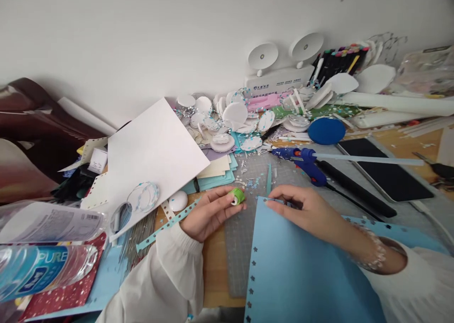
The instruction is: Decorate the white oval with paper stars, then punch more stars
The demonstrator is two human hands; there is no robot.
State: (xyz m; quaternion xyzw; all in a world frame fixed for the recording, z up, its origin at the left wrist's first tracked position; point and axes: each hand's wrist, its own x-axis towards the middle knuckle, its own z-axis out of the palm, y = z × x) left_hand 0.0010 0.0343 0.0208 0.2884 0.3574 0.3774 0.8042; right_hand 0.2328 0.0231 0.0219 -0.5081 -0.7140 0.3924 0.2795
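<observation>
My left hand [213,212] is closed around a small green craft punch [238,196], which shows a white part at its near end. Just to its right, my right hand [301,207] pinches the top edge of a large blue paper sheet [301,271]. Flower-shaped holes run down the left edge of that sheet, and it hangs over the table's near side. The punch and the sheet are a little apart. Under my left wrist lies a narrow teal strip [166,228] with flower holes.
A grey cutting mat [236,266] carries paper scraps, a blue glue gun [301,162] and a tablet [385,169]. White foam discs [234,115] pile up against the wall. On the left are a white board [152,157] and a water bottle [46,268].
</observation>
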